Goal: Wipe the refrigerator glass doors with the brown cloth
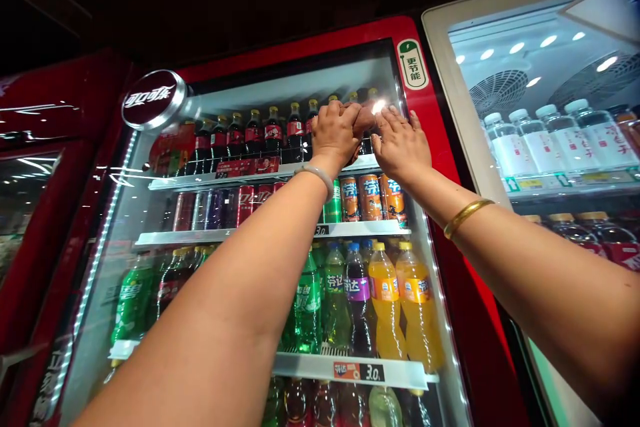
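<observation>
My left hand (336, 132), with a pale bangle at its wrist, reaches up to the glass door of a red drinks fridge (453, 267). Its fingers bend over a brown bunched cloth (366, 117) at the glass. Just right of it, my right hand (403, 143) lies flat with its fingers spread, the tips near the cloth's right end. A gold bangle (467, 217) circles that forearm. Behind the hands, dark cola bottles (273, 130) stand in a row on the top shelf. A bright glare spot covers part of the cloth.
Lower shelves hold cans (371, 197) and green, purple and orange bottles (384, 283). A round sign (154, 99) projects at the door's upper left. Another fridge with white-capped bottles (553, 137) stands at right, and a red cabinet (45, 120) at left.
</observation>
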Tool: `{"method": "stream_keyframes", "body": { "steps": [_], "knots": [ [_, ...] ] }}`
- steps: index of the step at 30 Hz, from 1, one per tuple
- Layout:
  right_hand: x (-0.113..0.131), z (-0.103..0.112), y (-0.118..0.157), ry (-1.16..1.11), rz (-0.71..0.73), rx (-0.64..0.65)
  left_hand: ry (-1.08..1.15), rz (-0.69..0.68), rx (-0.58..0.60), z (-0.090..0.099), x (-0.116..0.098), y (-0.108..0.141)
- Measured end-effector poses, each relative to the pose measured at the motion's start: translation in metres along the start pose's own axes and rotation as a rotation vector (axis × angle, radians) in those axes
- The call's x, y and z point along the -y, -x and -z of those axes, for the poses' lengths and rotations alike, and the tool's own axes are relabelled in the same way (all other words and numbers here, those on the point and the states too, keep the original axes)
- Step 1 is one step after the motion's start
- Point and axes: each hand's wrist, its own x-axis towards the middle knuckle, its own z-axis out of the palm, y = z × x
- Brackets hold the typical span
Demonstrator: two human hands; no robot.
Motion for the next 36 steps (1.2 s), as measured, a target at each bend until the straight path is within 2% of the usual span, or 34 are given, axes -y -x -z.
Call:
{"method": "stream_keyframes", "body": {
  "steps": [3, 6, 8, 10, 11, 12, 14, 16, 17, 19, 21, 24, 26, 28, 30, 31, 34, 36],
  "knots": [
    [0.002, 0.003, 0.002, 0.026, 0.000, 0.007, 0.019, 0.027, -0.037, -0.001, -0.011, 0.008],
    [0.004, 0.008, 0.003, 0.037, -0.006, 0.039, 0.047, -0.068, -0.044, 0.001, -0.018, 0.026],
    [0.005, 0.011, 0.003, 0.029, -0.015, 0.056, 0.044, -0.188, -0.016, 0.005, -0.010, 0.030],
    [0.005, 0.011, 0.003, 0.021, -0.027, 0.058, 0.026, -0.299, 0.033, 0.009, 0.004, 0.023],
    [0.005, 0.010, 0.003, 0.022, -0.033, 0.053, 0.016, -0.311, 0.052, 0.010, 0.011, 0.016],
    [0.005, 0.009, 0.003, 0.026, -0.037, 0.049, 0.012, -0.277, 0.061, 0.010, 0.017, 0.008],
    [0.004, 0.007, 0.002, 0.032, -0.037, 0.039, 0.018, -0.086, 0.036, 0.007, 0.019, -0.006],
    [0.003, 0.005, 0.002, 0.017, -0.032, 0.024, 0.036, 0.051, 0.001, 0.002, 0.009, -0.010],
    [0.002, 0.004, 0.002, 0.003, -0.030, 0.017, 0.047, 0.057, -0.007, 0.000, 0.001, -0.006],
    [0.000, 0.004, 0.002, -0.021, -0.026, 0.011, 0.067, -0.020, -0.005, -0.001, -0.012, 0.006],
    [-0.001, 0.003, 0.002, -0.030, -0.023, 0.014, 0.088, -0.127, 0.019, 0.001, -0.015, 0.019],
    [-0.002, 0.003, 0.001, -0.036, -0.022, 0.005, 0.097, -0.263, 0.081, 0.007, 0.005, 0.020],
    [-0.001, 0.003, 0.001, -0.043, -0.022, 0.003, 0.067, -0.226, 0.077, 0.008, 0.022, 0.011],
    [0.000, 0.003, 0.000, -0.042, -0.030, 0.012, 0.026, -0.076, 0.012, 0.007, 0.029, 0.001],
    [0.002, 0.004, 0.000, -0.026, -0.045, 0.027, 0.020, 0.044, -0.036, 0.004, 0.023, 0.000],
    [0.002, 0.005, 0.000, -0.016, -0.051, 0.035, 0.035, 0.053, -0.035, 0.003, 0.017, 0.003],
    [0.003, 0.006, 0.001, 0.009, -0.048, 0.049, 0.095, -0.067, 0.026, 0.003, 0.003, 0.019],
    [0.003, 0.007, 0.002, 0.010, -0.042, 0.047, 0.116, -0.195, 0.079, 0.007, 0.008, 0.026]
  ]
}}
